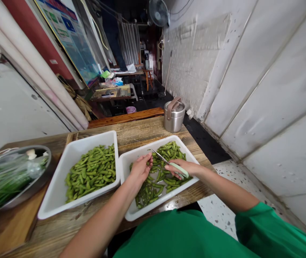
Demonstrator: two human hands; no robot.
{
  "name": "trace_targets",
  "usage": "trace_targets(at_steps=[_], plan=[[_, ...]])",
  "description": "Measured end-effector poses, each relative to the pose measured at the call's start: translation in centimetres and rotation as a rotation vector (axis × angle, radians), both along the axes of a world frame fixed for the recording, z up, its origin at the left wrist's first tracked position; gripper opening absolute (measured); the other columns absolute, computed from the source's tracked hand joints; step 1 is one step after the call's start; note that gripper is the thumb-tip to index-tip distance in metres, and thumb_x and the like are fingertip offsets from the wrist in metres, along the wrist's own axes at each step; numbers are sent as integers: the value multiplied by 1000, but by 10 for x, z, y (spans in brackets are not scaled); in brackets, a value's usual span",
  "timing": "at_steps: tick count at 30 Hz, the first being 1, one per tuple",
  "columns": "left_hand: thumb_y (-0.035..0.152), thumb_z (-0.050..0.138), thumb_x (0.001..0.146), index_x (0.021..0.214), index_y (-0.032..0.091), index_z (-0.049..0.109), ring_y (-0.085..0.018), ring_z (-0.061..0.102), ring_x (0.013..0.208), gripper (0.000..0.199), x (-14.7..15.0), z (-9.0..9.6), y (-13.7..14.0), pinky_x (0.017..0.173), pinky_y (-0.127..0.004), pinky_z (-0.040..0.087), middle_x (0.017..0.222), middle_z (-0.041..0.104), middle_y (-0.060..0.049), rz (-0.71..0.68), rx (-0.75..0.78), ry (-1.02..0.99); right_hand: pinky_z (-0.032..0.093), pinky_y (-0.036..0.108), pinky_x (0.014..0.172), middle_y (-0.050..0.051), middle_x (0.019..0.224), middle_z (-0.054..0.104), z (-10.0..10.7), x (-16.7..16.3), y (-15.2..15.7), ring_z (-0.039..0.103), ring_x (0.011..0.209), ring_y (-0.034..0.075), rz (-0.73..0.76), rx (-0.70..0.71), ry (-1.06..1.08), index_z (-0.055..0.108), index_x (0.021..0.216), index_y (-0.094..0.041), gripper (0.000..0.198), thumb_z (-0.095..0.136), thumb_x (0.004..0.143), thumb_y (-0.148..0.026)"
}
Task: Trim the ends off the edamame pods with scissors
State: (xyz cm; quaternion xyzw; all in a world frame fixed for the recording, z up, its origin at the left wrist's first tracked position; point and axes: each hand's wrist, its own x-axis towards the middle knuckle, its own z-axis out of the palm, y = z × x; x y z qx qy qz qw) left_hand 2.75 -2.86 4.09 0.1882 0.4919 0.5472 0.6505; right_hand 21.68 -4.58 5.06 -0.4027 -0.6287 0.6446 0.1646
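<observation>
My right hand (181, 167) grips scissors (183, 171) with pale green handles. Their metal blades point up and left, over a white tray (160, 201) of green soybean pods (172, 150). Close to the blade tips, my left hand (142, 166) is closed in a pinch above the same tray. Whatever sits between its fingertips is too small or hidden to make out. Some liquid shows in the bottom of this tray among the pods. Left of it stands a second white tray (53, 200), holding a large heap of green soybean pods (92, 170).
A metal bowl (48, 152) with bagged long green vegetables (5, 182) sits at the left on a wooden board (15, 225). A lidded steel pot (174, 116) stands at the wooden table's (134, 134) far right corner. A white panelled wall (262, 79) rises at right.
</observation>
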Motion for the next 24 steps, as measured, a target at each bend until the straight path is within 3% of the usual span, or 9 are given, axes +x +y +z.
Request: trace_targets(at_steps=[5,13,24], plan=[[6,60,70,64,9,54,-6,56,56,9,4,0,-2,52,-14,47,58,57,-2,80,35,-15,34,16,34,-7,49,45,0,1,-1,42,36,5,11,5,20,42,66,-16,41,53,72,-55],[2,57,72,59,9,52,-12,62,66,15,9,2,-5,68,-24,54,62,59,-5,73,9,-91,32,15,32,-6,46,45,14,0,-5,42,36,5,-10,-9,6,43,63,-15,42,51,73,-55],[2,57,71,60,10,51,-11,60,59,15,8,-1,-6,61,-23,54,59,58,-5,44,-62,-27,33,15,29,-4,46,46,2,0,-4,42,34,5,27,-11,-58,44,59,-15,42,55,70,-54]])
